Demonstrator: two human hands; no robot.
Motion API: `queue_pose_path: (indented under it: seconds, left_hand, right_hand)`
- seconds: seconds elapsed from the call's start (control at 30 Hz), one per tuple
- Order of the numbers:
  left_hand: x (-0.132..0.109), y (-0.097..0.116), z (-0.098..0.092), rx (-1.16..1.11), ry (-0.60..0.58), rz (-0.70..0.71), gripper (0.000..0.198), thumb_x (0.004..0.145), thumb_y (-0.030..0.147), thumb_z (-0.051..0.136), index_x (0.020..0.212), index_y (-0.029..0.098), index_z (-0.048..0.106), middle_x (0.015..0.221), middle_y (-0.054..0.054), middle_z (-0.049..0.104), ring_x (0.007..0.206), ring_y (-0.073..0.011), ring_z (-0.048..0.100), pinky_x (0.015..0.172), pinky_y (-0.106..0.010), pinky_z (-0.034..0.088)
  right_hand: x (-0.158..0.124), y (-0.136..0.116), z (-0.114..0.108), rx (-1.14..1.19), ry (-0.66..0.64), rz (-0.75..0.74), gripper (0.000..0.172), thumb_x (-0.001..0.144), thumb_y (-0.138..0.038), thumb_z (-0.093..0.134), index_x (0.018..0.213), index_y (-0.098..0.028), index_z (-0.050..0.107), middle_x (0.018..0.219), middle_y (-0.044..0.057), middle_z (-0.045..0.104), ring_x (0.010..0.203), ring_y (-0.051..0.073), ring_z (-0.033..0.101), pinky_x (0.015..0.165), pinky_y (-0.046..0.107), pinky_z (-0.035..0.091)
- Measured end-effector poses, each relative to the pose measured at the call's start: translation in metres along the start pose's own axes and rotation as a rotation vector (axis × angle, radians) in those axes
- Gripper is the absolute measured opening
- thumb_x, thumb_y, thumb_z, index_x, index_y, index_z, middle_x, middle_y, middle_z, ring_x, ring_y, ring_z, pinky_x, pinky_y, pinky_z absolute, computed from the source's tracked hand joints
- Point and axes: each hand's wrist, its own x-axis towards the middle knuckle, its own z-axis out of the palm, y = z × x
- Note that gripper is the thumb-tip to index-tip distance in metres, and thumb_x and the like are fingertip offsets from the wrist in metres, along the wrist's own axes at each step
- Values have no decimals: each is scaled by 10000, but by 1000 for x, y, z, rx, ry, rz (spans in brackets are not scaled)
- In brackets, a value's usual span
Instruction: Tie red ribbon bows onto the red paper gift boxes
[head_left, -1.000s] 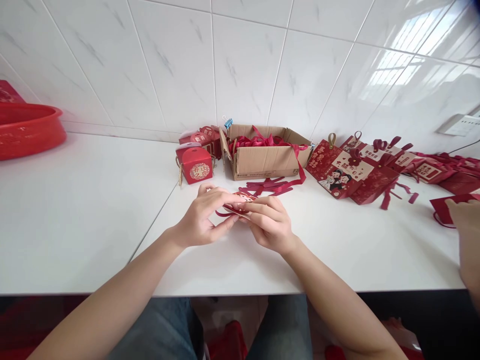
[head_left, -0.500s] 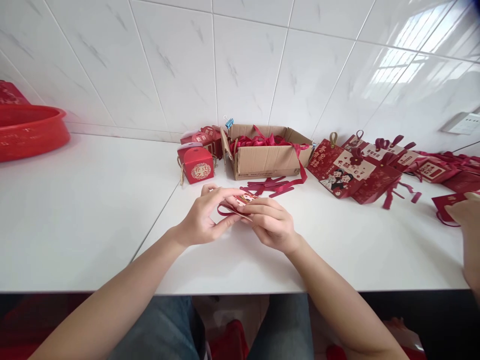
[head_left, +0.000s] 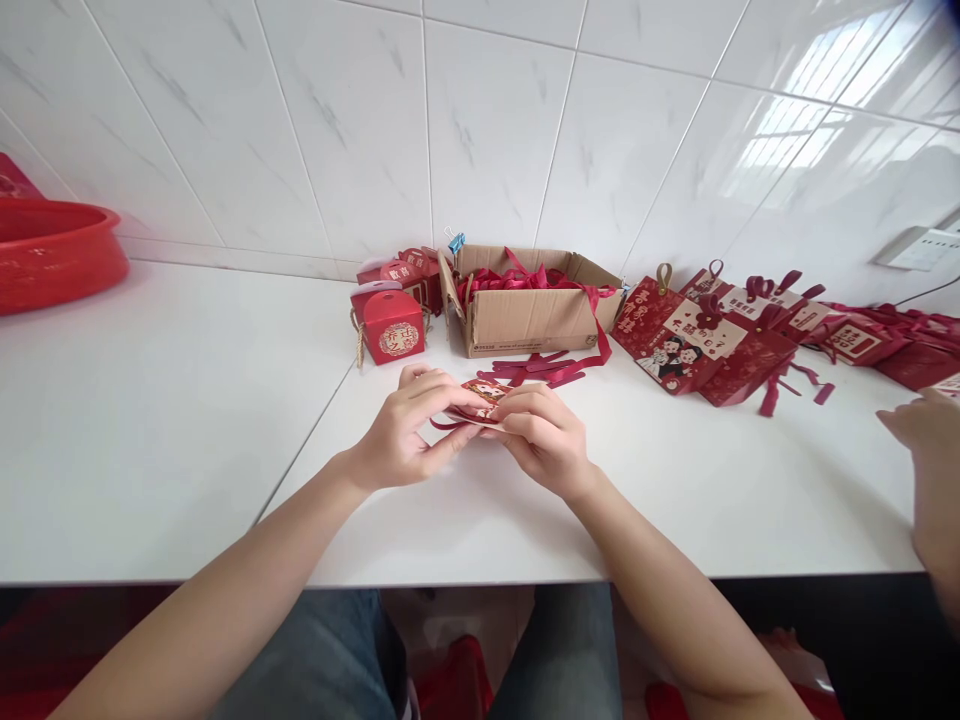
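Both hands hold a small red printed card point(head_left: 489, 391) with a pale underside just above the white table. My left hand point(head_left: 416, 425) is closed on its left side, thumb below and fingers on top. A loop of dark red ribbon point(head_left: 442, 424) sticks out on that side by my left fingers. My right hand point(head_left: 541, 437) pinches the card's right side, fingertips on the printed face. The fingers cover much of the card, so its full shape is hidden. Just beyond it lie several cut strips of dark red ribbon point(head_left: 534, 369).
Behind the strips stands an open cardboard box point(head_left: 536, 322) of red ribbon. Red gift boxes point(head_left: 390, 325) sit left of it; red gift bags point(head_left: 679, 340) stand to the right. A red basin point(head_left: 60, 255) is at far left. Another person's hand point(head_left: 926, 430) reaches in at right.
More of the card's printed face now shows between my hands, and it looks tilted flatter. The other person's hand at right has shifted, and the red card it held is no longer visible there.
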Motion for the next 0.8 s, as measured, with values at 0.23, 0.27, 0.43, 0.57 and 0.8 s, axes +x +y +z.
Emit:
queue_pose_path:
  seconds: [0.23,0.27,0.43,0.57,0.8]
  left_hand:
    - [1,1,0,14,-32,-21,88,834,198,600,909,210,643,777,-11,687,719,-148,614,776,-342,411]
    - [1,1,0,17,-32,-18,74,836,195,598,897,209,637,772,-9,686,715,-147,614,778,-344,409]
    - [-1,0,2,32,-15,7,74,830,140,595,867,204,604,771,-1,678,721,-143,612,786,-348,394]
    - [-1,0,2,66,-17,10,73,842,139,572,847,207,598,752,8,671,706,-137,610,794,-350,381]
    - [0,1,3,79,-8,37,77,843,130,569,842,206,581,750,17,671,685,-128,605,788,-347,367]
  right_hand:
    - [-1,0,0,17,8,-16,150,826,-122,647,833,-229,541,795,26,657,728,155,584,630,305,514]
    - [-1,-1,0,34,8,-2,146,828,-136,650,839,-232,541,785,21,656,720,154,586,631,306,513]
    - [2,-3,-3,101,-36,177,181,811,-257,696,941,-234,572,770,17,645,723,166,586,648,317,499]
    - [2,-1,-4,35,-96,157,246,788,-330,718,984,-226,612,857,49,627,769,183,576,681,345,483]
    - [-1,1,-4,-5,-108,136,161,824,-258,675,968,-227,611,841,45,640,743,179,555,670,349,448]
